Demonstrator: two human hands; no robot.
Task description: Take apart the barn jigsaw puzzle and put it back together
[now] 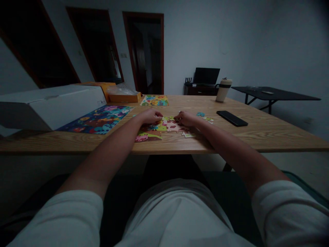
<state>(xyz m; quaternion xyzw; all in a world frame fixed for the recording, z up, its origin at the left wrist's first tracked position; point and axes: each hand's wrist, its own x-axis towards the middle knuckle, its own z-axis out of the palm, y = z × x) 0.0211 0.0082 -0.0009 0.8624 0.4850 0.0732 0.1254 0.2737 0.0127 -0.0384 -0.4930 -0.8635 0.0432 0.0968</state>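
A partly joined jigsaw puzzle [173, 126] in pink, yellow and green lies flat near the table's front edge. My left hand [151, 116] rests at its upper left, fingers bent and close together at the puzzle's edge; whatever they hold is hidden. At the upper right of the puzzle, my right hand [186, 118] is closed, fingertips pinched at a small puzzle piece whose picture I cannot make out. A loose pale puzzle piece [188, 135] lies below my right hand. Several more loose pieces, one of them a blue puzzle piece [200, 114], lie just beyond my right wrist.
On the wooden table [272, 137], a dark blue picture sheet [102, 118] lies left, beside a large white box [53, 103]. Farther back are an orange tray [124, 98] holding clear plastic and a colourful puzzle picture [154, 100]. A black phone [231, 118] and a tumbler [223, 90] stand right.
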